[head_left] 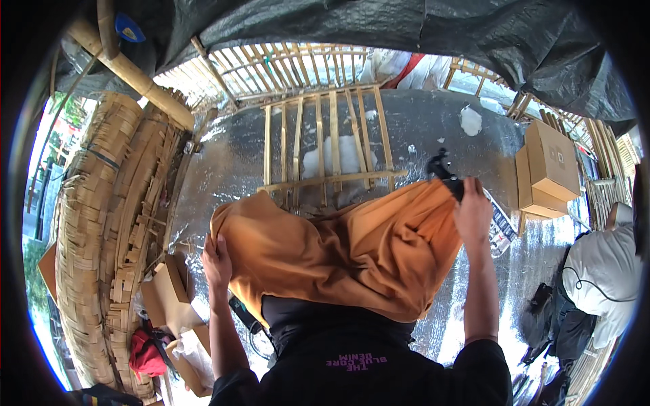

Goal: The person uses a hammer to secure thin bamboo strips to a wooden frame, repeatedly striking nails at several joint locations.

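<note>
Now, both arms: they reach up from the bottom, spread wide, with the hands well apart.
Left hand (217,262): it is at the left edge of the big soft orange-brown cloth (379,250), fingers bent and closed on it.
Right hand (472,208): it is up higher, at the far right corner of the cloth, with its fingers wrapped around a small black hooked thing (445,170).
Orange cloth: it hangs between the hands, in front of the black shirt (352,365), with lots of folds.
Wooden slat rack (333,142): it sits just past the cloth, on the shiny silver sheet (233,152).
</note>
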### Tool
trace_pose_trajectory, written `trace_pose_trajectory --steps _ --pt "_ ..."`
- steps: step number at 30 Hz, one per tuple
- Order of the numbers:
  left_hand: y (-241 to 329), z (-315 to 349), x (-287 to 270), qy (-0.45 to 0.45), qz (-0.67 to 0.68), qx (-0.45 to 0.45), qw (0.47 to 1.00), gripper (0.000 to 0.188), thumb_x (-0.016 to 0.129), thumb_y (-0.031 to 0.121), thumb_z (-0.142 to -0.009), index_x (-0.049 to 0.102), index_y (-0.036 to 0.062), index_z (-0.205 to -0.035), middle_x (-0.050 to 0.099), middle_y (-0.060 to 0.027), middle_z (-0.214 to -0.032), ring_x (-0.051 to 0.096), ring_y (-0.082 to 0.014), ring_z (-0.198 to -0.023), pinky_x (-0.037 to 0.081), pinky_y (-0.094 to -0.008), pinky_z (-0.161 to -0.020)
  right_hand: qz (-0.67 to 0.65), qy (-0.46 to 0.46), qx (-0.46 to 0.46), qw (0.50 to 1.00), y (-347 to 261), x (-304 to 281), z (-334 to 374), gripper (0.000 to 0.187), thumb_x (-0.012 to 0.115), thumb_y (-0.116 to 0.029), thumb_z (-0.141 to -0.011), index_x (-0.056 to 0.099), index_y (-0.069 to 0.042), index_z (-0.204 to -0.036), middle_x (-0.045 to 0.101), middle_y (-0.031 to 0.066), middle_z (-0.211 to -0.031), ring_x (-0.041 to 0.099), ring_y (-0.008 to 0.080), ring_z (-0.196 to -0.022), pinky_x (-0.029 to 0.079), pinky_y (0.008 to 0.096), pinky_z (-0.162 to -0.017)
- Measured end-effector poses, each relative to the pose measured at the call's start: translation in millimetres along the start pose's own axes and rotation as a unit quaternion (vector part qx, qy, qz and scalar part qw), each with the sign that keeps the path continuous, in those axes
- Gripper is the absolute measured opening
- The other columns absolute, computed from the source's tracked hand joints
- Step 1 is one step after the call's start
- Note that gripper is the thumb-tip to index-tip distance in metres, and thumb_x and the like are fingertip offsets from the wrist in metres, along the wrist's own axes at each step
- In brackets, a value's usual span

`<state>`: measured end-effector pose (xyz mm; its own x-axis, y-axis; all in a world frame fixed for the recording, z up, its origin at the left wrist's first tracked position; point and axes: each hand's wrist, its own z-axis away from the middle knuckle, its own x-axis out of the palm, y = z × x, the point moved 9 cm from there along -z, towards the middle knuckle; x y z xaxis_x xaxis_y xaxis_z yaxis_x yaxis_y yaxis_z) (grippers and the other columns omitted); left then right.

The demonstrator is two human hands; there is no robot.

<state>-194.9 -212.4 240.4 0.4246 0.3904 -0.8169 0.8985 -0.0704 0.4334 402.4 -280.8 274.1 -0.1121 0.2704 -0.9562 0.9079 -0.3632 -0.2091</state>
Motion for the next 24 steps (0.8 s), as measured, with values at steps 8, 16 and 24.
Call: trace_pose_trajectory --steps 8,16,24 --pt "-5.2 4.5 -31.1 0.035 -0.018 0.029 0.999 0.034 0.055 0.025 -0.1 0.06 -0.0077 -0.106 0.062 -0.0301 -0.075 0.06 -0.049 -0.067 0.046 -0.0494 -0.059 -0.023 0.034 0.133 0.99 155.3 23.7 23.1 0.031 0.066 -0.007 -0.085 0.057 0.003 -0.113 0.064 0.0265 -0.105 0.062 0.046 -0.1 0.048 0.0529 -0.085" --pt "-64.5 33.2 -30.0 -0.019 -0.038 -0.036 0.998 0.033 0.056 0.025 -0.1 0.059 -0.0074 -0.104 0.061 -0.0324 -0.084 0.057 -0.0514 -0.076 0.044 -0.0541 -0.067 -0.079 -0.029 0.173 0.981 206.5 83.1 79.8 0.039 0.06 -0.006 -0.085 0.053 0.005 -0.122 0.063 0.0307 -0.109 0.058 0.0493 -0.106 0.045 0.0528 -0.09" --pt "-53.3 27.0 -2.6 -0.185 -0.078 -0.13 0.971 0.068 0.057 0.038 -0.098 0.029 -0.0031 -0.145 0.046 -0.0315 -0.136 0.055 -0.0458 -0.114 0.044 -0.0512 -0.098 -0.147 -0.099 0.234 0.956 194.6 92.3 74.0 0.031 0.069 -0.021 -0.089 0.061 0.002 -0.109 0.066 0.021 -0.087 0.064 0.0337 -0.077 0.048 0.0434 -0.072"
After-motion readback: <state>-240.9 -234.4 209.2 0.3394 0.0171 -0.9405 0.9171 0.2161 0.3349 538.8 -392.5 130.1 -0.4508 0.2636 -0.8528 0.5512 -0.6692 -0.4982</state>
